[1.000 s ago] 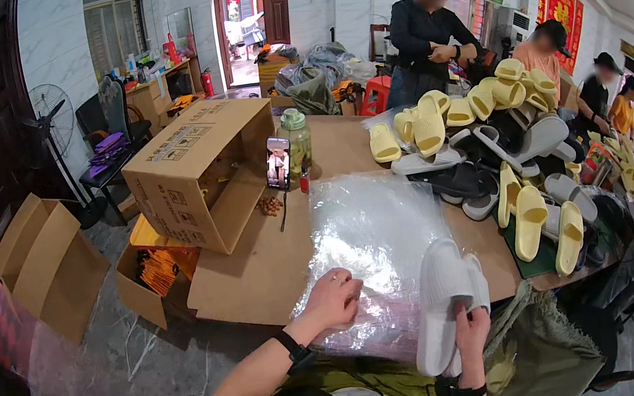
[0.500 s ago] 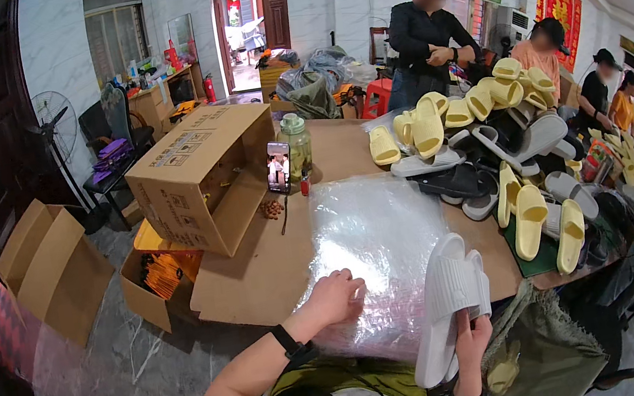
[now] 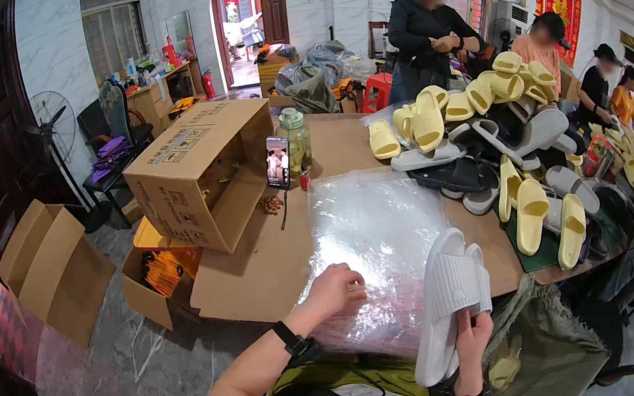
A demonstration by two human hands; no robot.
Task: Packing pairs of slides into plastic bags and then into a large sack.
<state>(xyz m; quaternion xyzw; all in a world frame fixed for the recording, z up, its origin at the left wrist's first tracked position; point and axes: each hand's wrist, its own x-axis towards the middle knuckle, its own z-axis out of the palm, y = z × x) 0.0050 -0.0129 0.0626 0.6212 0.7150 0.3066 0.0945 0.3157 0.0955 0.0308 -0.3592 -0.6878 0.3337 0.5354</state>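
Right hand (image 3: 474, 335): grip clamped on white slippers (image 3: 448, 299), a pair side by side, toes pointing up and away from the person, fingers at the strap opening. Pair sits at near right corner of the plastic (image 3: 374, 210), overlapping it in view; can't tell if touching.

Left hand (image 3: 335, 288): fingers curled, on near left part of the plastic; can't tell whether this grip is together on a sheet. Dark band on each wrist.

Plastic: clear, shiny, flat stack, pinkish toward the person, on the cardboard-covered worktop (image 3: 252, 285).

Right of it: mixed pile (image 3: 541, 133) of yellow, grey and black slippers, a yellow bunch on top at far end, more yellow at near end. Grey-green cloth (image 3: 545, 328) just beside right hand, below worktop edge.

Left: box (image 3: 167, 208) on its side, open end facing right. By the opening: phone (image 3: 277, 161) upright, screen lit; jar (image 3: 297, 135) just behind it; small red item (image 3: 304, 180); heap of brown bits (image 3: 271, 205). Lower left: carton (image 3: 146, 299) with orange items; another brown carton (image 3: 58, 277) farther left on floor.

Far side: co-worker (image 3: 428, 34) in black, standing, hands together, near red stool (image 3: 378, 93). More people farther right.
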